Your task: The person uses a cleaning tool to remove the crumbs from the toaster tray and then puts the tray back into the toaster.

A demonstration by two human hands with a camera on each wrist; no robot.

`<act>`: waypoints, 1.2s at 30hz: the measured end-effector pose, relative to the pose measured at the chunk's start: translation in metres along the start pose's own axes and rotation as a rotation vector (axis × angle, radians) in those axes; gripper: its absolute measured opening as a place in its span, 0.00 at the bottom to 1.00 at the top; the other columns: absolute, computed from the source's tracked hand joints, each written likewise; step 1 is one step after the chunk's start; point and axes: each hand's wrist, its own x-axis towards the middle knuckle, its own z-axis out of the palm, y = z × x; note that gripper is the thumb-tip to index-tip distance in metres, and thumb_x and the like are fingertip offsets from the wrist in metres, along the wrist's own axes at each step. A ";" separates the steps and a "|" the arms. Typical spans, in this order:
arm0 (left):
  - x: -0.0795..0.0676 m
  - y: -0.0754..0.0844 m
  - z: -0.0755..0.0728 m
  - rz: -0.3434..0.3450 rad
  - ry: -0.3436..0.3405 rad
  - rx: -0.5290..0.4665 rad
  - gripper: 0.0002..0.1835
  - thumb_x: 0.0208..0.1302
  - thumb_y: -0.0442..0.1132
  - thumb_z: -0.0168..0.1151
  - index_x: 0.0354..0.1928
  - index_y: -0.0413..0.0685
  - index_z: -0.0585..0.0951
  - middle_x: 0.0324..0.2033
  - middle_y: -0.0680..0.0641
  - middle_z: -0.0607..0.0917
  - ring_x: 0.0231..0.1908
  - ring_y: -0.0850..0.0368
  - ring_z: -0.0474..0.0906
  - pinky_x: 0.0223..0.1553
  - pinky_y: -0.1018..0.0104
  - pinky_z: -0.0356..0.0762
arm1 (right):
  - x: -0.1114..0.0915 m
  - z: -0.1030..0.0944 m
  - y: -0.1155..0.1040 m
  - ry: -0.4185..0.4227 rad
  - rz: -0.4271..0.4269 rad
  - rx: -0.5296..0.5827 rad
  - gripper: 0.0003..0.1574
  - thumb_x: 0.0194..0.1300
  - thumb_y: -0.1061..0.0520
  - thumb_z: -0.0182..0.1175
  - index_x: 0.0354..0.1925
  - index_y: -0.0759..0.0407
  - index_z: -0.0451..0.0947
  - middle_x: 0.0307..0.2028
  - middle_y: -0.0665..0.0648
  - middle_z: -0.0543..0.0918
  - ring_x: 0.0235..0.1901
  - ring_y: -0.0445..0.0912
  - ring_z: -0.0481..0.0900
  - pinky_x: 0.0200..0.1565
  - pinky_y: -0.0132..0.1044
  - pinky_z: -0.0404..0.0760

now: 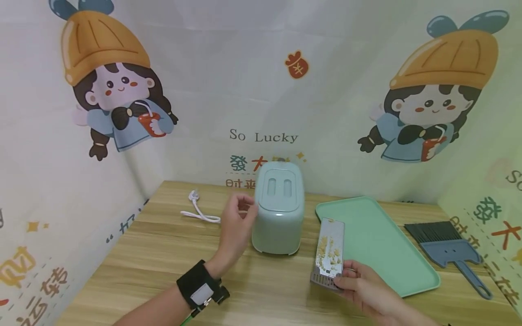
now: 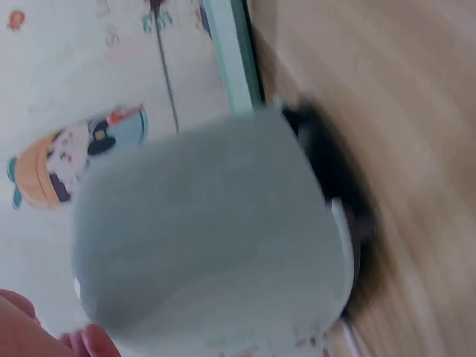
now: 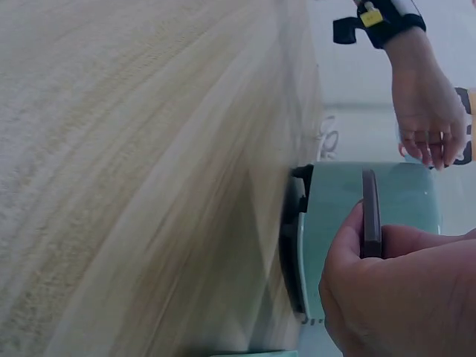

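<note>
A mint-green toaster (image 1: 277, 233) stands upright on the wooden table, its top covered by a lid with two oval recesses. My right hand (image 1: 364, 287) pinches the grey end of a metal crumb tray (image 1: 329, 249), thumb on top; yellowish crumbs lie along it. In the right wrist view the crumb tray (image 3: 370, 212) shows edge-on, in front of the toaster. Beside the toaster's upper left side is my left hand (image 1: 236, 226), fingers loosely bent and holding nothing; whether they touch it I cannot tell. Only part of that hand shows in the left wrist view, near the toaster (image 2: 216, 223).
A flat green tray (image 1: 379, 244) lies to the right, partly behind the crumb tray. Farther right is a blue-grey brush (image 1: 452, 253) with dark bristles. A white cord with a plug (image 1: 200, 215) lies left of the toaster. Printed cloth (image 1: 334, 113) hangs around the table.
</note>
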 end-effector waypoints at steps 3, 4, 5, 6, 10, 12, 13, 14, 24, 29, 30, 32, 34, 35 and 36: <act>-0.025 0.006 0.006 -0.056 -0.105 -0.064 0.06 0.63 0.31 0.58 0.40 0.45 0.73 0.33 0.48 0.77 0.31 0.56 0.74 0.32 0.67 0.77 | 0.002 0.003 -0.009 0.027 -0.028 0.011 0.38 0.67 0.64 0.56 0.64 0.72 0.45 0.40 0.58 0.67 0.41 0.45 0.72 0.47 0.39 0.77; -0.033 0.007 0.011 -0.095 -0.152 -0.098 0.06 0.62 0.30 0.58 0.40 0.43 0.74 0.31 0.47 0.77 0.29 0.57 0.74 0.29 0.68 0.77 | 0.002 0.004 -0.012 0.030 -0.039 0.013 0.39 0.67 0.63 0.57 0.64 0.72 0.45 0.42 0.58 0.68 0.42 0.46 0.72 0.49 0.40 0.77; -0.041 0.008 0.016 -0.146 -0.202 -0.135 0.07 0.62 0.30 0.58 0.41 0.42 0.74 0.30 0.48 0.77 0.28 0.57 0.74 0.27 0.69 0.77 | 0.002 0.005 -0.014 0.029 -0.049 0.016 0.39 0.66 0.63 0.57 0.65 0.72 0.45 0.43 0.60 0.69 0.43 0.47 0.73 0.50 0.40 0.77; -0.048 0.008 0.021 -0.209 -0.251 -0.174 0.07 0.62 0.31 0.58 0.42 0.41 0.74 0.29 0.48 0.77 0.27 0.57 0.74 0.26 0.69 0.78 | 0.003 0.006 -0.016 0.030 -0.054 0.020 0.40 0.66 0.63 0.57 0.65 0.72 0.44 0.44 0.61 0.69 0.44 0.47 0.72 0.51 0.41 0.77; -0.065 0.007 0.041 -0.459 -0.389 -0.334 0.14 0.63 0.35 0.59 0.48 0.37 0.72 0.33 0.46 0.78 0.30 0.54 0.78 0.32 0.63 0.82 | 0.006 0.010 -0.020 0.022 -0.075 0.030 0.40 0.67 0.63 0.56 0.65 0.72 0.45 0.48 0.63 0.70 0.48 0.49 0.73 0.53 0.42 0.76; -0.069 0.007 0.048 -0.539 -0.434 -0.374 0.17 0.64 0.38 0.59 0.51 0.37 0.71 0.37 0.44 0.78 0.34 0.50 0.79 0.37 0.59 0.83 | 0.007 0.012 -0.021 0.005 -0.085 0.036 0.38 0.67 0.63 0.56 0.65 0.73 0.46 0.49 0.63 0.70 0.48 0.49 0.73 0.54 0.42 0.76; -0.070 0.007 0.051 -0.565 -0.452 -0.387 0.18 0.65 0.39 0.59 0.52 0.37 0.70 0.39 0.43 0.78 0.35 0.50 0.80 0.39 0.58 0.83 | 0.008 0.012 -0.021 -0.006 -0.095 0.040 0.38 0.67 0.63 0.56 0.64 0.73 0.46 0.50 0.64 0.71 0.49 0.49 0.73 0.54 0.42 0.76; -0.070 0.007 0.053 -0.583 -0.469 -0.398 0.19 0.65 0.40 0.59 0.53 0.37 0.70 0.40 0.43 0.78 0.36 0.49 0.80 0.41 0.58 0.82 | 0.009 0.013 -0.021 -0.013 -0.099 0.045 0.37 0.67 0.64 0.55 0.64 0.74 0.46 0.50 0.65 0.71 0.50 0.49 0.73 0.54 0.42 0.76; -0.068 0.003 0.069 -0.603 -0.520 -0.512 0.22 0.61 0.31 0.59 0.56 0.35 0.69 0.36 0.44 0.78 0.37 0.54 0.79 0.43 0.62 0.82 | 0.019 0.020 -0.020 -0.033 -0.104 0.073 0.35 0.68 0.65 0.53 0.64 0.75 0.46 0.54 0.68 0.70 0.52 0.50 0.73 0.55 0.41 0.76; -0.069 0.002 0.071 -0.579 -0.525 -0.510 0.20 0.61 0.30 0.59 0.55 0.34 0.70 0.36 0.44 0.78 0.36 0.55 0.78 0.42 0.63 0.82 | 0.020 0.018 -0.018 -0.034 -0.095 0.071 0.34 0.68 0.65 0.52 0.64 0.75 0.47 0.53 0.69 0.71 0.51 0.50 0.74 0.55 0.41 0.76; -0.069 0.002 0.071 -0.575 -0.525 -0.507 0.20 0.61 0.29 0.59 0.55 0.34 0.70 0.37 0.43 0.78 0.36 0.55 0.78 0.42 0.63 0.82 | 0.020 0.018 -0.018 -0.042 -0.096 0.064 0.34 0.69 0.65 0.52 0.64 0.76 0.47 0.53 0.69 0.71 0.52 0.50 0.74 0.55 0.42 0.75; -0.069 0.002 0.071 -0.567 -0.524 -0.503 0.20 0.61 0.29 0.59 0.55 0.34 0.70 0.37 0.43 0.78 0.36 0.55 0.78 0.42 0.63 0.82 | 0.019 0.014 -0.019 -0.062 -0.091 0.040 0.35 0.69 0.62 0.53 0.64 0.76 0.47 0.54 0.68 0.71 0.52 0.50 0.74 0.56 0.42 0.75; -0.069 0.002 0.070 -0.561 -0.526 -0.495 0.20 0.61 0.29 0.58 0.55 0.34 0.70 0.38 0.43 0.78 0.36 0.55 0.78 0.42 0.63 0.82 | 0.017 0.009 -0.020 -0.070 -0.088 0.007 0.36 0.70 0.59 0.53 0.65 0.76 0.48 0.55 0.68 0.71 0.52 0.50 0.74 0.56 0.42 0.75; -0.069 0.002 0.070 -0.559 -0.527 -0.493 0.20 0.61 0.29 0.59 0.55 0.33 0.70 0.38 0.43 0.78 0.36 0.55 0.78 0.41 0.63 0.82 | 0.016 0.006 -0.022 -0.061 -0.090 -0.014 0.37 0.70 0.57 0.53 0.65 0.75 0.48 0.55 0.67 0.71 0.52 0.51 0.74 0.56 0.42 0.75; -0.069 0.002 0.070 -0.560 -0.527 -0.492 0.20 0.61 0.28 0.59 0.55 0.34 0.71 0.38 0.43 0.78 0.36 0.54 0.78 0.41 0.63 0.82 | 0.015 0.001 -0.023 -0.044 -0.092 -0.040 0.38 0.70 0.55 0.54 0.65 0.74 0.49 0.55 0.67 0.71 0.52 0.51 0.74 0.56 0.43 0.75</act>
